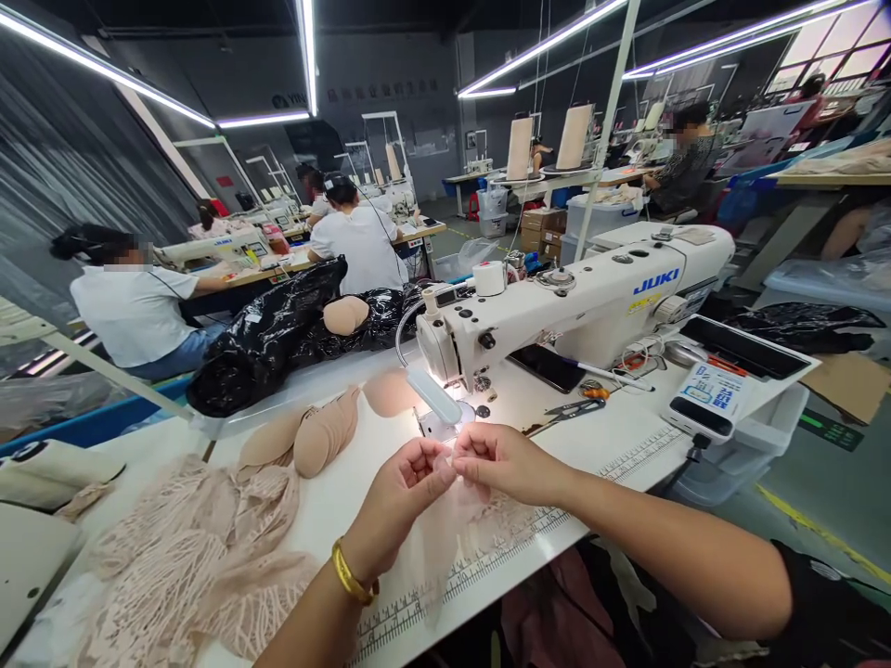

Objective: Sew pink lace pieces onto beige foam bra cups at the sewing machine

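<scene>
My left hand (409, 496) and my right hand (505, 461) meet just in front of the needle area of a white sewing machine (557, 297). Between their pinched fingertips is a thin, sheer pale-pink fabric (438, 547), which hangs down over the table edge. A lacy part of it seems to lie under my right wrist. To the left, a stack of beige bra cups (326, 434) rests on the table, with a single cup (390, 393) beside the machine's needle plate. A heap of beige lace fabric (187, 547) spreads near my left forearm.
Right of the needle lie thread snips (574, 405), a black phone (547, 367) and a white power bank (702, 413). Printed ruler tape (480, 566) runs along the table's front edge. Black plastic bags (271, 325) sit behind the table. Co-workers sit at other machines.
</scene>
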The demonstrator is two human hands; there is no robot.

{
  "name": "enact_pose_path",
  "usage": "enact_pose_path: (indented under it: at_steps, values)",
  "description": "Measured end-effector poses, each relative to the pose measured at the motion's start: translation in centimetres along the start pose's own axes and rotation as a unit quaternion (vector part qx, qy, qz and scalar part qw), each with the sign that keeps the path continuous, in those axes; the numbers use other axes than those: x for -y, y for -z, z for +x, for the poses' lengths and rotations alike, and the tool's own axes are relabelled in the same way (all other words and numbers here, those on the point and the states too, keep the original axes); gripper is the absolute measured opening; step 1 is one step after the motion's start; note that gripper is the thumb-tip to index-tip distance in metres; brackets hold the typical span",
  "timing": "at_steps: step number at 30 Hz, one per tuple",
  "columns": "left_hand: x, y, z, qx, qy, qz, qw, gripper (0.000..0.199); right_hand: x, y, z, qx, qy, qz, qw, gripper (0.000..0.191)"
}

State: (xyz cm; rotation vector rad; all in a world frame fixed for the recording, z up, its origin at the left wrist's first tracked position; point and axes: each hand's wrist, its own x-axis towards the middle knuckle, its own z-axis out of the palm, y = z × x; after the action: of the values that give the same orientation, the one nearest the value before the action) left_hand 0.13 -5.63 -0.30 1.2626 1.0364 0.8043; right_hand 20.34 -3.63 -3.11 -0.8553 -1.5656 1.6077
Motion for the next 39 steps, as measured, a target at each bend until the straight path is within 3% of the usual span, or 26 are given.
enact_pose_path:
  at_steps: [7,13,20,32,39]
  values:
    - [0.4,-0.1,0.2,-0.021,0.051,-0.029,0.998,0.041,0.2,-0.2,-0.1,0.008,-0.012,0.013,1.000,0.024]
    - [1.0,-0.2,0.5,-0.034,0.036,-0.013,0.999,0.043,-0.3,-0.1,-0.2,0.011,-0.009,0.017,1.000,0.025]
    - [1.0,-0.3,0.3,-0.027,0.055,-0.011,0.998,0.044,0.3,1.1,0.2,-0.050,0.043,-0.092,0.994,0.013]
    - [0.7,-0.5,0.3,0.006,0.060,0.009,0.998,0.046,1.6,0.4,0.2,-0.050,0.065,-0.218,0.973,0.006]
    - [0.3,-0.6,0.2,0.009,0.071,0.018,0.997,0.047,1.4,0.0,0.1,-0.066,0.039,-0.195,0.978,0.006]
